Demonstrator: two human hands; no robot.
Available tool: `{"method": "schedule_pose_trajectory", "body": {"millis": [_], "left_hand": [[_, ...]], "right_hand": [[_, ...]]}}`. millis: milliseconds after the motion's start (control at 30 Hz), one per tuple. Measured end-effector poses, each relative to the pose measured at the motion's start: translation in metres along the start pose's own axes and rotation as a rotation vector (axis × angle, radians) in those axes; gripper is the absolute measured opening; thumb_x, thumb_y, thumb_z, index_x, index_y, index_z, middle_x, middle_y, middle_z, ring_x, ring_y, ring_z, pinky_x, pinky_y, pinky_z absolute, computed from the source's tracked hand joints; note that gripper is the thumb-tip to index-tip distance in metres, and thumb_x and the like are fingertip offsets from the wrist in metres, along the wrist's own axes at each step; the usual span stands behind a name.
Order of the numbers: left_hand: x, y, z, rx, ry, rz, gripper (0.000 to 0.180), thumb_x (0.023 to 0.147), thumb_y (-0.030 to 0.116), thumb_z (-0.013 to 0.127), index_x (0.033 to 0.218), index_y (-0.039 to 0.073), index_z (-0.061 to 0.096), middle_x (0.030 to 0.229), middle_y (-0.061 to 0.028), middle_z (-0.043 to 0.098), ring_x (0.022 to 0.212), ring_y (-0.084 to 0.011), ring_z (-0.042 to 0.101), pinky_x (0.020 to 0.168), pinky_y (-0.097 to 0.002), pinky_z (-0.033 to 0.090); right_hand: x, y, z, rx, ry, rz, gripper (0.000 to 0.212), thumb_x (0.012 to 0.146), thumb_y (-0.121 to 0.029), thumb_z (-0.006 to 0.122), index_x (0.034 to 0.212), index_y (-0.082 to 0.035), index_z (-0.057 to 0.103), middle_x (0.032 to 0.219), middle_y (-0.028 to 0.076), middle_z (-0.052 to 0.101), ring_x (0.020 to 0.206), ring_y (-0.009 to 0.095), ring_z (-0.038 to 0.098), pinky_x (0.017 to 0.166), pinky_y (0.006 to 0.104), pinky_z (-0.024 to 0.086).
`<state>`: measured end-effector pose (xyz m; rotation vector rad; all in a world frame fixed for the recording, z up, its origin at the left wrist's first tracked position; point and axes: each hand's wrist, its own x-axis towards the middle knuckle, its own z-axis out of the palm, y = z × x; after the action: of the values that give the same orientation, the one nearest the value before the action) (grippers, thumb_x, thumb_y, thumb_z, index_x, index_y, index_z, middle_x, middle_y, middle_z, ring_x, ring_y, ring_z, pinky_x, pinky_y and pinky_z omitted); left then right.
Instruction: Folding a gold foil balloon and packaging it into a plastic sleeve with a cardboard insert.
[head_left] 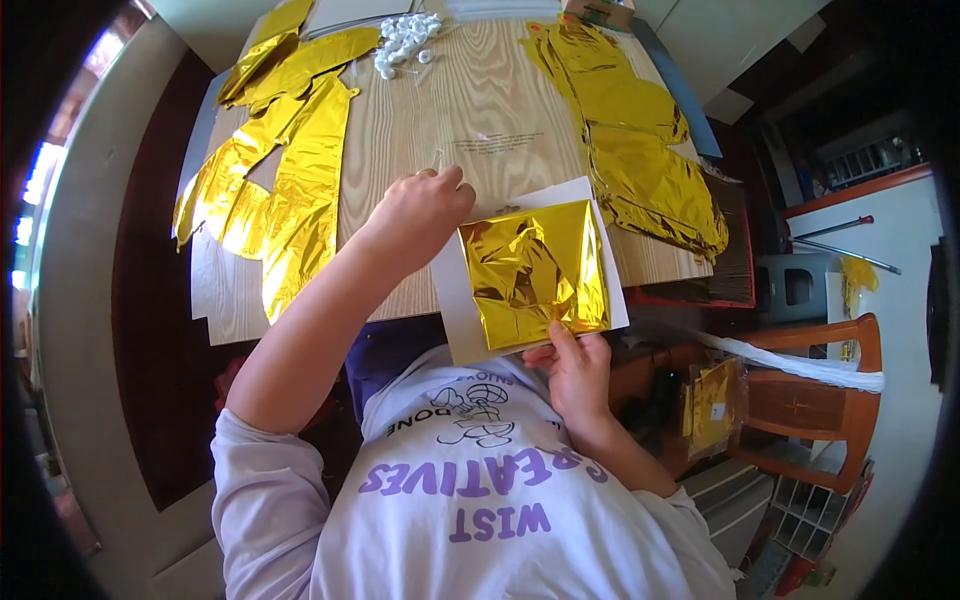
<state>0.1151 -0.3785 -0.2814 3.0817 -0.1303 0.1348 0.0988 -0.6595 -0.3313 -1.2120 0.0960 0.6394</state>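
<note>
My right hand (580,375) grips the lower edge of a white card (455,300), its thumb on top. A folded gold foil balloon (535,270) lies against the card's face, its surface creased and shiny. My left hand (425,210) is closed in a pinch above the table, left of the card. At its fingertips is a bit of clear plastic, seemingly the edge of a clear plastic bag (500,145) with small dark print lying flat on the wood. The bag's outline is hard to make out.
Flat gold foil balloons (310,170) spread over the table's left side, with another stack (635,130) at the right. White small round pieces (405,40) are heaped at the far edge. A wooden chair (810,400) at my right carries white strands (800,362) and a packaged gold foil item (715,405).
</note>
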Motion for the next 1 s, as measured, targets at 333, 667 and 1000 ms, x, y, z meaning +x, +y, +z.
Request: {"method": "schedule_pose_trajectory", "body": {"millis": [333,667,1000], "left_hand": [[-0.011,0.031,-0.031,0.011,0.204,0.183,0.024,0.086,0.012,0.062,0.109,0.006,0.066,0.095,-0.0083,0.057,0.088,-0.0258,0.062,0.08,-0.0379,0.05],[-0.052,0.011,0.006,-1.417,1.019,-0.721,0.056,0.091,0.014,0.073,0.142,0.005,0.052,0.13,-0.0168,0.062,0.116,-0.0244,0.061,0.105,-0.0387,0.044],[-0.098,0.028,-0.019,-2.033,0.268,-0.791,0.066,0.094,0.002,0.064,0.155,0.008,0.038,0.117,-0.007,0.066,0.108,-0.0153,0.063,0.097,-0.032,0.05]], "right_hand": [[0.009,-0.009,0.0,0.215,-0.067,0.05,0.019,0.101,-0.017,0.062,0.108,0.0,0.064,0.09,0.012,0.072,0.065,0.02,0.071,0.058,0.0317,0.056],[0.002,-0.004,-0.001,0.236,-0.242,0.048,0.023,0.102,-0.019,0.062,0.116,0.0,0.064,0.099,0.012,0.073,0.072,0.019,0.071,0.064,0.0295,0.058],[-0.022,0.001,-0.037,0.042,-0.626,0.065,0.056,0.102,-0.03,0.063,0.145,-0.001,0.044,0.133,0.013,0.062,0.121,0.022,0.062,0.1,0.041,0.052]]}}
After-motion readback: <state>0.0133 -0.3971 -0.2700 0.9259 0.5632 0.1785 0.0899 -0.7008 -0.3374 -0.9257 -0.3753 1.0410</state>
